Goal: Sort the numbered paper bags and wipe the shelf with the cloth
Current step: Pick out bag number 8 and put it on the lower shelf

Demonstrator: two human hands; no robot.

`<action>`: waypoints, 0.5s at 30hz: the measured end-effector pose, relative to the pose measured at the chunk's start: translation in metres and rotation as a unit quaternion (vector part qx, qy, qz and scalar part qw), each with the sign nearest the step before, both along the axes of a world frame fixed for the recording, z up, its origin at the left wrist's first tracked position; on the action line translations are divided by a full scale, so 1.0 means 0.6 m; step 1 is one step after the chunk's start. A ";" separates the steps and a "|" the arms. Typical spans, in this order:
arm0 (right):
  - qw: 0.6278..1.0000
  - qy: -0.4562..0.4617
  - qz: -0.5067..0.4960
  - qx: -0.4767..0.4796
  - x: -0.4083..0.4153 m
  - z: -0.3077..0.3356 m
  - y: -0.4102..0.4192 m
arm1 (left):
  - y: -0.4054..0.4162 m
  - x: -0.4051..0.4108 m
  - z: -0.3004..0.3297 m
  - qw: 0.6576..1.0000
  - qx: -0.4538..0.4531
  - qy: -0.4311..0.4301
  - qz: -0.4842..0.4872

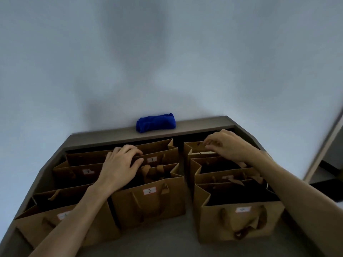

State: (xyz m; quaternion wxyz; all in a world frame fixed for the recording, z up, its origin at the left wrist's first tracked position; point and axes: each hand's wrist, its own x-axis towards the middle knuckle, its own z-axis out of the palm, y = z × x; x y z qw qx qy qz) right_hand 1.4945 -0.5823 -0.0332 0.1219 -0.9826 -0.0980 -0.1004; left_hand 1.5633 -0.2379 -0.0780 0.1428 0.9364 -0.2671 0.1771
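Note:
Several brown paper bags with white number labels stand in two groups on a grey shelf [191, 245]. On the left are a bag marked 2 [148, 206], a bag marked 3 [78, 174], a front-left bag [61, 225] and a back bag [163, 158] whose label reads 7 or 1. My left hand [120, 164] grips that back bag's top edge, thumb in front. On the right, a bag marked 4 [241, 223] stands in front. My right hand [228, 145] pinches the rim of the farthest right bag [194, 147]. A folded blue cloth [156, 122] lies on the back ledge.
A raised ledge [204, 125] runs along the pale wall behind the bags. A narrow gap [189, 201] separates the two bag groups. At the far right a pale door or panel edge [323, 145] stands beside the shelf. Bare shelf lies in front of the bags.

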 end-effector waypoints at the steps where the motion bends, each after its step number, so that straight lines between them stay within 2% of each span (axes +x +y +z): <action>1: 1.000 -0.008 -0.014 -0.002 -0.009 -0.001 -0.025 | -0.016 -0.002 0.005 1.000 -0.005 -0.001 -0.018; 6: 0.997 0.035 -0.062 0.007 -0.046 -0.007 -0.126 | -0.118 -0.017 0.024 0.981 -0.101 0.080 -0.141; 10: 0.996 0.071 -0.059 -0.009 -0.055 -0.017 -0.164 | -0.197 -0.017 0.029 0.972 -0.077 0.105 -0.195; 15: 0.995 0.081 -0.049 0.025 -0.052 -0.025 -0.178 | -0.246 -0.021 0.021 0.972 -0.054 0.121 -0.195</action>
